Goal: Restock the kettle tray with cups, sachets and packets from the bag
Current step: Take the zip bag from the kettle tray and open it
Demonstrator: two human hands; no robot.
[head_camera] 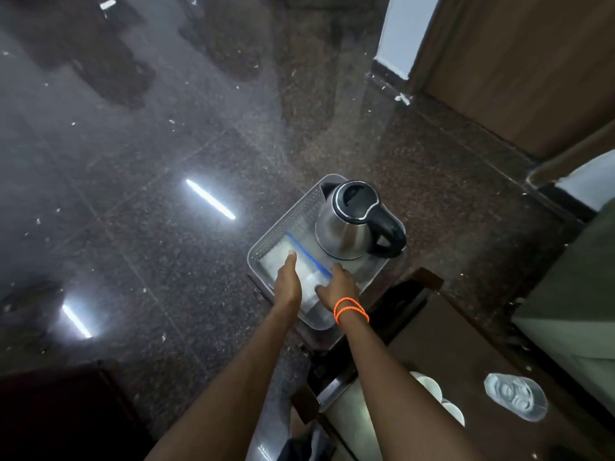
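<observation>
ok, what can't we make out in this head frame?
- Clear zip bag: contents blurred, partly covered by left hand and right hand.
- White cups: right forearm hides part; count unclear.
- Tray near edge: behind both hands.
- Kettle base: hidden by its body.

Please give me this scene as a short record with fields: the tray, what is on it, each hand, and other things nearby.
tray: grey perforated tray on a dark glass surface
kettle: steel kettle upright at the tray's far end
bag: clear zip bag with blue seal, lying flat in the tray
left hand: left hand on the bag, fingers straight
right hand: right hand on the bag, orange bands at wrist
nearby: white cups lower right
</observation>
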